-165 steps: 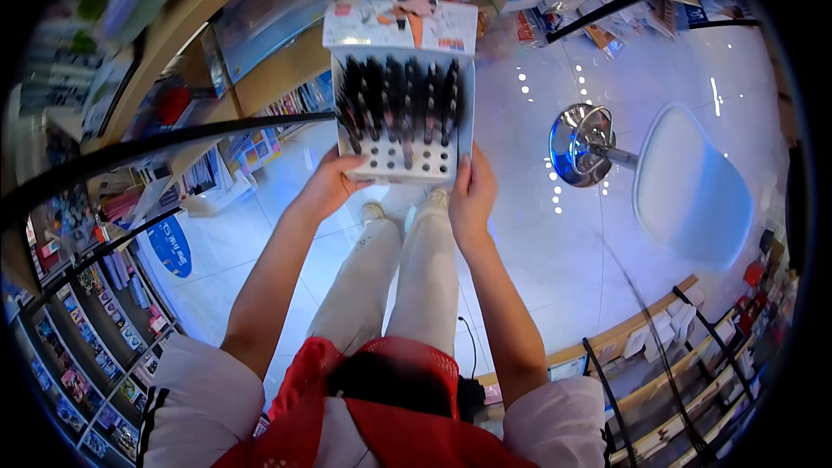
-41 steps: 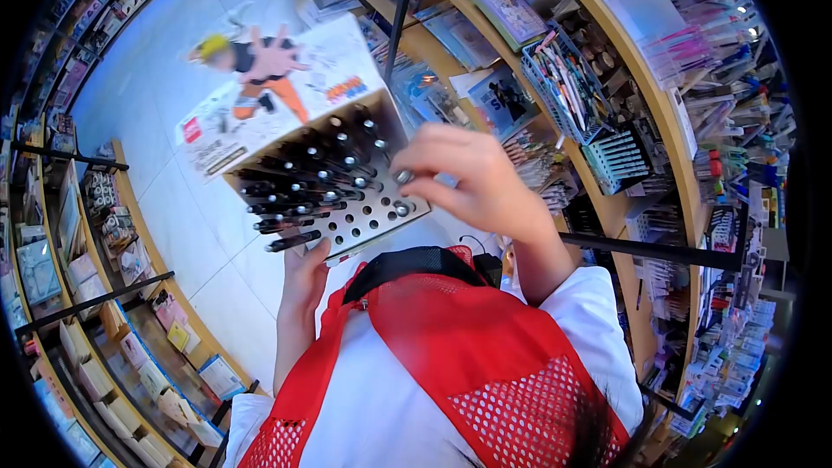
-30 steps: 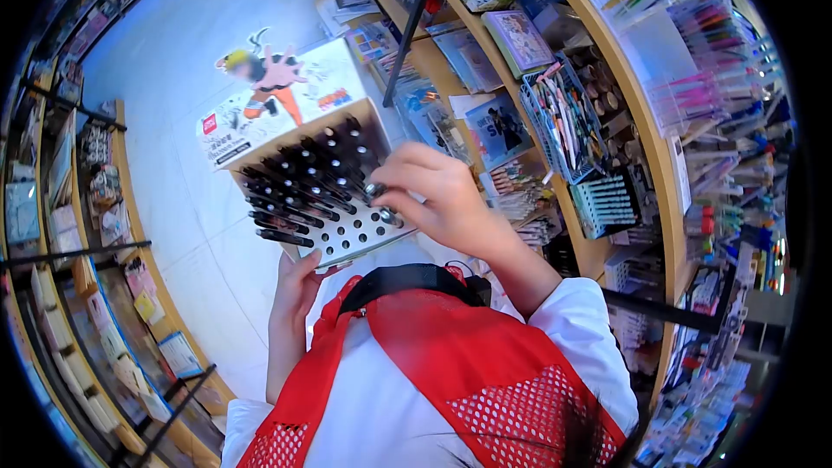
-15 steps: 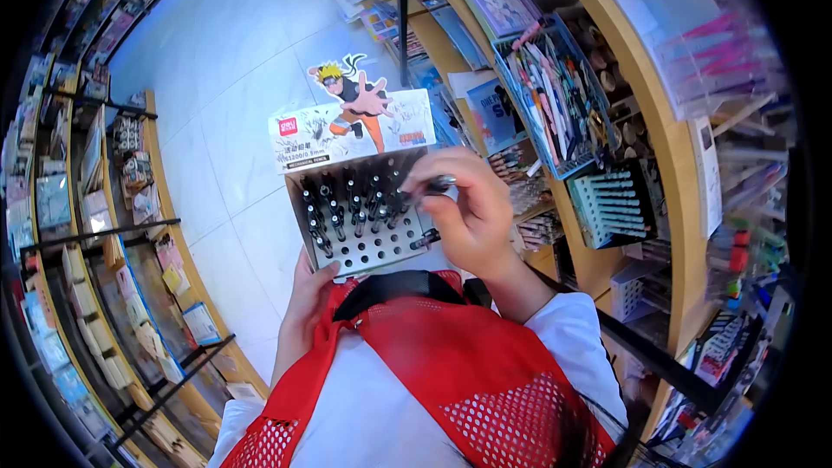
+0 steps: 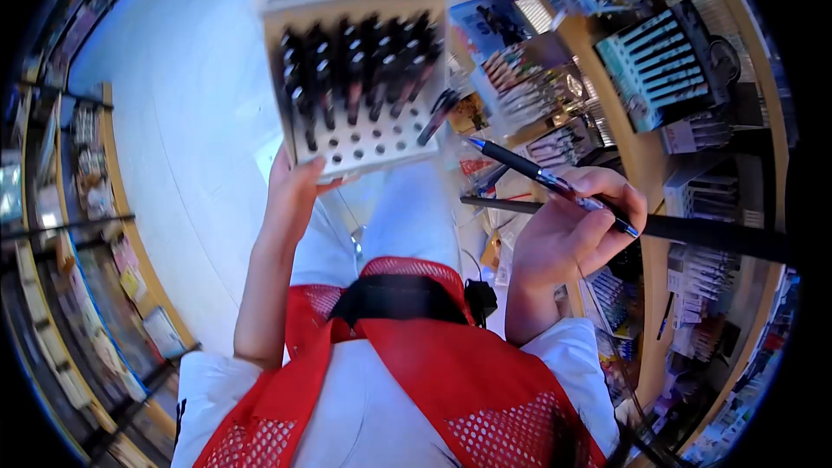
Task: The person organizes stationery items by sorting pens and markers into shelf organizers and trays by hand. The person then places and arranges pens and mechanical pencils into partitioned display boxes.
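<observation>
My left hand (image 5: pixel 295 195) grips the lower left corner of a white cardboard display box (image 5: pixel 364 152), its thumb on the front edge. Rows of dark mechanical pencils (image 5: pixel 355 69) stand in the box's holes, and several front holes hold nothing. One pencil (image 5: pixel 438 116) leans at the right front corner. Off to the right of the box, my right hand (image 5: pixel 568 230) pinches a black mechanical pencil (image 5: pixel 524 165) with a patterned grip end and bluish tips. It slants, with one tip pointing up and left toward the box.
Shelving (image 5: pixel 641 113) on the right holds a teal pen display (image 5: pixel 663 65) and bundles of pens (image 5: pixel 524 78). A dark rail (image 5: pixel 715 236) runs behind my right hand. More stocked shelves (image 5: pixel 95 173) stand on the left, beyond the pale floor (image 5: pixel 191 130).
My right hand has moved away from the box, down and right, with the pencil now in plain sight. The box sits higher in view, and the camera view has shifted.
</observation>
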Tool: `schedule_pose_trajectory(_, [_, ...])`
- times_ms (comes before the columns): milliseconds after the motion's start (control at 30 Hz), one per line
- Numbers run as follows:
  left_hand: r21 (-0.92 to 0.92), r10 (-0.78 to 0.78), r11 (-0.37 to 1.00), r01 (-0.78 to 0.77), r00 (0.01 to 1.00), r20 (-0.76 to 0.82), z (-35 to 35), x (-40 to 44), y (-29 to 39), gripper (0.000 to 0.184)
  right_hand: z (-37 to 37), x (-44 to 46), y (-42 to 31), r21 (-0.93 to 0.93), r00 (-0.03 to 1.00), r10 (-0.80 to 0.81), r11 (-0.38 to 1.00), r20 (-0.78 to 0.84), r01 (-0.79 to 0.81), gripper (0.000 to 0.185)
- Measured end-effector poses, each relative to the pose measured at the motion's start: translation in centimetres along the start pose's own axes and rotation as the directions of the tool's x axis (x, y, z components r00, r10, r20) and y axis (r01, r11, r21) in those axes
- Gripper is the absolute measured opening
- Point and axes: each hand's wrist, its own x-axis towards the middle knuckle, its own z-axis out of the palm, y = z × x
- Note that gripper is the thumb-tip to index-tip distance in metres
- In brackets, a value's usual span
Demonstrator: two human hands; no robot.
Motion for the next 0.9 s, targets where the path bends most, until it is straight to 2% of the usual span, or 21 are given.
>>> schedule_pose_trajectory(67, [-0.018,0.040,0.999,-0.040,0.999,-0.016,-0.3,-1.8,-2.5,0.052,-1.2,-2.3,-0.7,0.009,0.973,-0.090,0.996,0.212,0.090,0.032])
schedule_pose_trajectory(133, [-0.119,0.070,0.990,-0.074,0.997,-0.040,-0.1,-4.9,-3.8,0.050,-2.3,-3.3,-2.0,-0.174,0.873,-0.096,0.964,0.479,0.201,0.033])
schedule_pose_trajectory(167, [-0.150,0.072,0.985,-0.080,0.996,-0.059,0.1,-6.5,-4.2,0.050,-2.5,-4.3,-3.0,-0.195,0.850,0.076,0.980,0.520,0.032,0.035])
schedule_pose_trajectory(200, [-0.180,0.085,0.979,-0.097,0.994,-0.075,0.2,-7.6,-4.2,0.050,-2.4,-4.1,-3.1,-0.153,0.774,0.043,0.986,0.632,0.070,0.037])
schedule_pose_trajectory(267, [-0.194,0.102,0.974,-0.118,0.991,-0.091,-0.2,-9.6,-4.6,0.051,-2.3,-4.2,-3.3,-0.205,0.681,0.060,0.970,0.730,0.134,0.039])
schedule_pose_trajectory(367, [-0.160,0.153,0.971,-0.177,0.976,-0.155,-0.4,-11.8,-5.1,0.054,-1.0,-4.4,-4.8,-0.155,0.585,-0.023,0.955,0.811,0.252,0.038])
schedule_pose_trajectory(467, [-0.164,0.187,0.963,-0.216,0.967,-0.172,-0.2,-13.5,-5.3,0.055,0.0,-5.1,-6.1,-0.222,0.564,0.104,0.964,0.819,0.145,0.039])
schedule_pose_trajectory(500, [-0.170,0.175,0.964,-0.207,0.967,-0.184,-0.5,-13.8,-5.8,0.055,0.5,-5.3,-5.9,-0.179,0.568,0.022,0.958,0.823,0.223,0.037])
schedule_pose_trajectory(567, [-0.218,0.174,0.952,-0.215,0.966,-0.192,-0.5,-14.7,-6.1,0.055,1.6,-5.1,-6.2,-0.171,0.462,-0.102,0.841,0.881,0.513,0.035])
schedule_pose_trajectory(600, [-0.236,0.185,0.944,-0.232,0.961,-0.206,-0.7,-15.1,-6.1,0.055,2.6,-4.9,-6.4,-0.140,0.395,-0.168,0.755,0.903,0.641,0.034])
schedule_pose_trajectory(633, [-0.230,0.193,0.939,-0.255,0.947,-0.258,-0.9,-15.4,-6.3,0.055,3.3,-4.9,-6.8,-0.134,0.365,-0.279,0.603,0.888,0.787,0.033])
schedule_pose_trajectory(667, [-0.242,0.209,0.929,-0.279,0.937,-0.279,-1.2,-15.9,-6.3,0.056,3.9,-5.0,-7.5,-0.160,0.370,-0.289,0.555,0.883,0.817,0.030])
schedule_pose_trajectory(733, [-0.297,0.263,0.883,-0.363,0.907,-0.328,-1.7,-16.8,-6.2,0.056,5.0,-5.3,-8.3,-0.112,0.305,-0.350,0.477,0.886,0.872,0.028])
schedule_pose_trajectory(833, [-0.287,0.260,0.867,-0.407,0.862,-0.435,-2.5,-18.7,-5.9,0.056,7.2,-5.9,-8.4,0.031,0.212,-0.417,0.504,0.884,0.863,0.027])
schedule_pose_trajectory(900, [-0.276,0.289,0.847,-0.453,0.831,-0.476,-3.0,-20.1,-5.7,0.056,8.3,-6.4,-9.5,0.065,0.175,-0.381,0.540,0.908,0.839,0.028])
